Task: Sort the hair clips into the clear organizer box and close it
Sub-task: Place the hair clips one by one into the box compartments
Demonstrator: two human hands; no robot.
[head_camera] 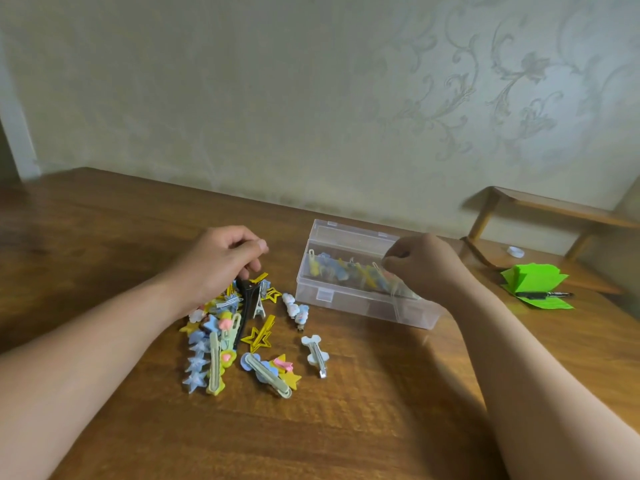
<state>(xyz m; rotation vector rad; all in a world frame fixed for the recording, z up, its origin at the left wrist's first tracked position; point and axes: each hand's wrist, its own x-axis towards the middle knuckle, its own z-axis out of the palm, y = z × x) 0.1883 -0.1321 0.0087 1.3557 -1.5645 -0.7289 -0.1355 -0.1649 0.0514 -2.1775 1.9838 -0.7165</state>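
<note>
A pile of colourful hair clips (221, 344) lies on the wooden table, with stars, flowers and long pale-green clips. My left hand (221, 261) hovers over the pile's far end, its fingers curled down onto the top of a long black hair clip (246, 301). The clear organizer box (349, 303) stands open to the right with its lid (349, 233) tipped back, and several clips lean inside it. Above the box's right half, my right hand (426, 265) pinches a pale hair clip (393, 287) that is blurred.
A white bone-shaped clip (316, 353) and a white-blue clip (294, 308) lie loose between pile and box. Green paper with a black pen (536, 287) sits at the right, near a small wooden shelf (550, 209) and a white cap (515, 251). The wall runs behind the table.
</note>
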